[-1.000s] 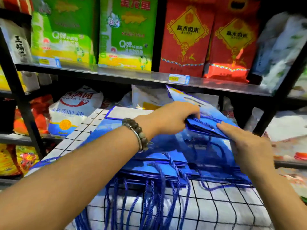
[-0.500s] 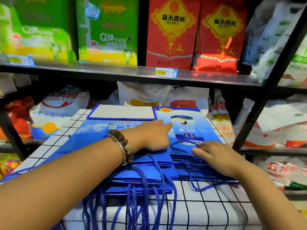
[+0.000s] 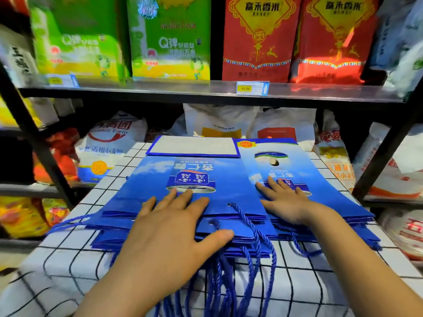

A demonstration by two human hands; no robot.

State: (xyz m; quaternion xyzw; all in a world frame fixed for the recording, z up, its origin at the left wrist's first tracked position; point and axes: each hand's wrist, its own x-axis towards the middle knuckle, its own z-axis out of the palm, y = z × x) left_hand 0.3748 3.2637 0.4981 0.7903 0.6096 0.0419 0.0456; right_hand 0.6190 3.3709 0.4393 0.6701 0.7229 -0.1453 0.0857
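Left hand [image 3: 169,227], right hand [image 3: 288,203]: fingers straight, apart, pressing flat on blue paper bag stacks [image 3: 206,170]. Risk: glossy bags slip, stacks fan off bench [image 3: 64,268]; rope handles [image 3: 246,219] snag.

Your left hand [image 3: 169,227] hides the near edge of the blue bags [image 3: 183,179]; green packs [image 3: 169,37] above them are blurred, tops cropped.

Upper shelf [image 3: 206,90] overhangs; sacks [image 3: 229,124] block behind bags [image 3: 206,170].

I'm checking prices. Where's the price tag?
Head view, upper right of centre: the price tag sits on the shelf edge, under the left red bag.
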